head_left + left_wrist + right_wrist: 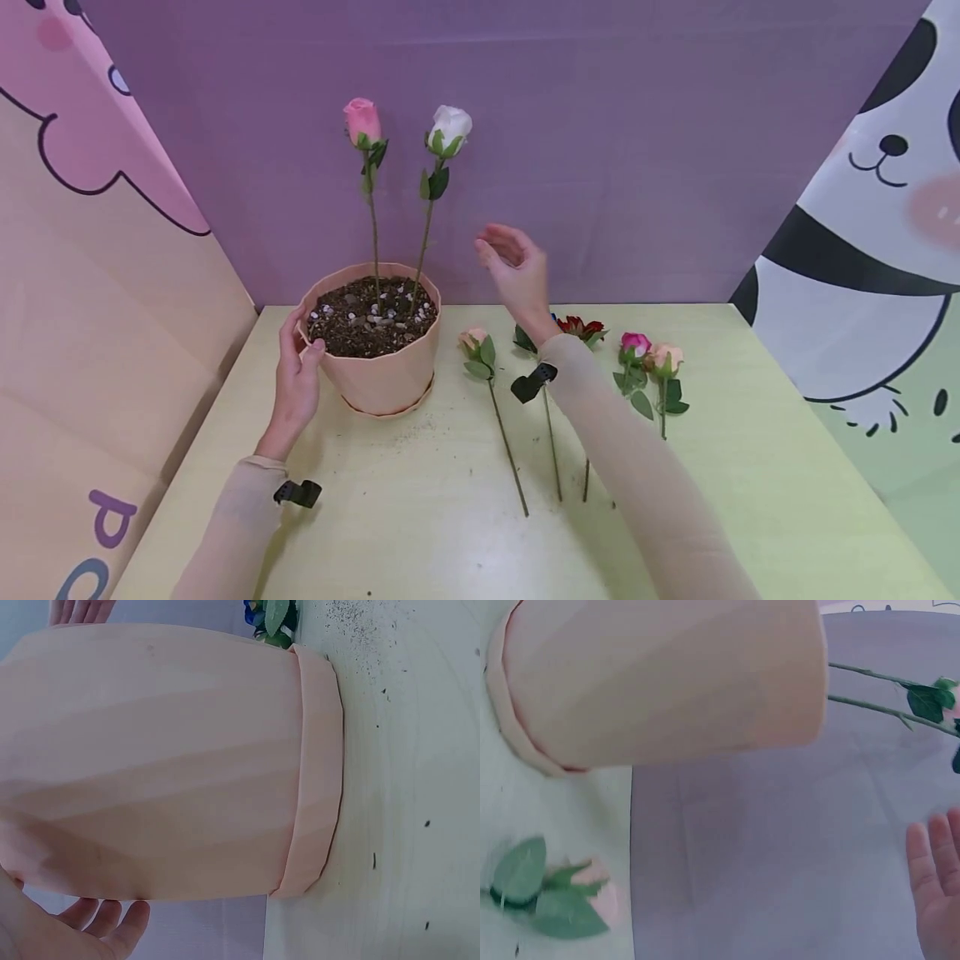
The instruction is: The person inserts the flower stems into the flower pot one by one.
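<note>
A pink flowerpot point(382, 379) full of dark soil point(352, 325) stands at the left of the table on a matching saucer point(393, 412). A pink rose point(363, 123) and a white rose point(451, 131) rise from the soil on long stems, the white one leaning right. My left hand point(297, 387) holds the pot's left side near the rim; its fingers point(131, 926) lie against the wall in the left wrist view. Raised in the air right of the white rose's stem, my right hand point(517, 275) has loosely bent fingers and holds nothing.
Several artificial flowers lie right of the pot: a peach rose point(474, 340), a dark red flower point(581, 327), a magenta rose point(636, 343) and another peach rose point(667, 358). My right forearm point(622, 433) partly covers them. A purple backdrop point(637, 150) closes off the table's far edge.
</note>
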Demonstrator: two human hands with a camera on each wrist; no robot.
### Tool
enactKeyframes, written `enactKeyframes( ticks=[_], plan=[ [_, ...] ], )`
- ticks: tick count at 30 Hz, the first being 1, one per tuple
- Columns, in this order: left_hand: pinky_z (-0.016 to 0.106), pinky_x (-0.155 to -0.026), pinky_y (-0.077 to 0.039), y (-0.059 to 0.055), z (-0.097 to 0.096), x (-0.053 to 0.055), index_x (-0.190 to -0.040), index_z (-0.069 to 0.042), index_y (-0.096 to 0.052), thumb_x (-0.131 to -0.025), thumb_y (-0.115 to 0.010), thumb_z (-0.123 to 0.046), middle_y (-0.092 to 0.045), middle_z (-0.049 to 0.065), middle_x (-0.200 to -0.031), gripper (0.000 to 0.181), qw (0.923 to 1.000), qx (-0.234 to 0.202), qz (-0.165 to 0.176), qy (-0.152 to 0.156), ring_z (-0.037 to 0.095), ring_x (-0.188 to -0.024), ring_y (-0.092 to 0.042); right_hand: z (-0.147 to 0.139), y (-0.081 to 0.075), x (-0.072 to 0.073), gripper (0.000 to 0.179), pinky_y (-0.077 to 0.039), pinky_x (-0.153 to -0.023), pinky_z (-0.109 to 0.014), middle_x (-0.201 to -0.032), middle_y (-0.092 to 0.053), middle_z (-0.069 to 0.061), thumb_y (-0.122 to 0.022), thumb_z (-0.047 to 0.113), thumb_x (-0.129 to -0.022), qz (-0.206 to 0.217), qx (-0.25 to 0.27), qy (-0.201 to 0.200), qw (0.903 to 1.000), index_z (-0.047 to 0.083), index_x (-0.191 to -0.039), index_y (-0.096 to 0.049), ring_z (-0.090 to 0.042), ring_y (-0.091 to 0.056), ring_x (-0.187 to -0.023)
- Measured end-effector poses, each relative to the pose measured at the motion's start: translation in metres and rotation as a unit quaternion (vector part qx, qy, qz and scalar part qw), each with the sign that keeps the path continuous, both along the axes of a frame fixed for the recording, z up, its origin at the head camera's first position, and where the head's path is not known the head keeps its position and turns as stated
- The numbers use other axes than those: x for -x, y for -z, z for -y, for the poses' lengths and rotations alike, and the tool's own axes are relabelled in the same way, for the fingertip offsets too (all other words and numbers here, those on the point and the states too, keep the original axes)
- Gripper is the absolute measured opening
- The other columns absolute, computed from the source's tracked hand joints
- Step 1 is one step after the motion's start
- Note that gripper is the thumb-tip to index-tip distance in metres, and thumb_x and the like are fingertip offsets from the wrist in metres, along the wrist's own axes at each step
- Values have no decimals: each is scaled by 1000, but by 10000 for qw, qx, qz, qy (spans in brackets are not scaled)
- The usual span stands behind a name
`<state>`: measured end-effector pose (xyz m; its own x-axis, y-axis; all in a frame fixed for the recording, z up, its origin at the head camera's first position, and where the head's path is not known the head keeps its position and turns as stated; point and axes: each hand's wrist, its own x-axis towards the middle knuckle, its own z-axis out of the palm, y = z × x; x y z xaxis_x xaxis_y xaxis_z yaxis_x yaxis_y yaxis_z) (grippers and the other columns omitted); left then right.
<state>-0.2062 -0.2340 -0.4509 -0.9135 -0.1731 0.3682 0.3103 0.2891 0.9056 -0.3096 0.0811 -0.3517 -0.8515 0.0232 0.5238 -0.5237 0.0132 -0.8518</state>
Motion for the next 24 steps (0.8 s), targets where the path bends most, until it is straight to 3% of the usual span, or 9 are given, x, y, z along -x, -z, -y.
enactKeyframes(
  ticks=[6,12,20,24],
  plan=[
    [63,-127,-27,-1,-1,-1,-170,-17,-18,-112,-41,-20,-26,14,-175,62,10000,-1,78,31,39,-158,-30,-30,0,-11,38,-61,-80,-20,-129,-74,-22,-74,16,-101,279,-381,87,9988,0,-134,-68,-16,-76,-100],
    [63,-128,-25,-1,1,-1,-170,-18,-17,-113,-40,-24,-23,13,-176,61,9999,7,83,85,39,-160,-26,-59,5,-21,39,-61,-78,-21,-129,-74,-19,-74,23,-101,435,-718,306,9960,3,-134,-69,-3,-74,-87],
    [63,-128,-25,-1,2,-2,-170,-19,-18,-113,-42,-25,-26,15,-175,62,9999,-15,101,103,38,-159,-28,-97,15,-35,43,-60,-77,-18,-129,-74,-20,-73,30,-102,814,-1055,523,9897,3,-136,-69,0,-74,-86],
    [62,-127,-27,-1,1,-2,-170,-19,-19,-113,-43,-23,-30,18,-172,62,9998,-55,128,106,37,-157,-32,-119,23,-46,45,-59,-76,-17,-126,-76,-13,-72,33,-103,996,-1255,660,9849,4,-137,-69,0,-73,-86]
  ],
)
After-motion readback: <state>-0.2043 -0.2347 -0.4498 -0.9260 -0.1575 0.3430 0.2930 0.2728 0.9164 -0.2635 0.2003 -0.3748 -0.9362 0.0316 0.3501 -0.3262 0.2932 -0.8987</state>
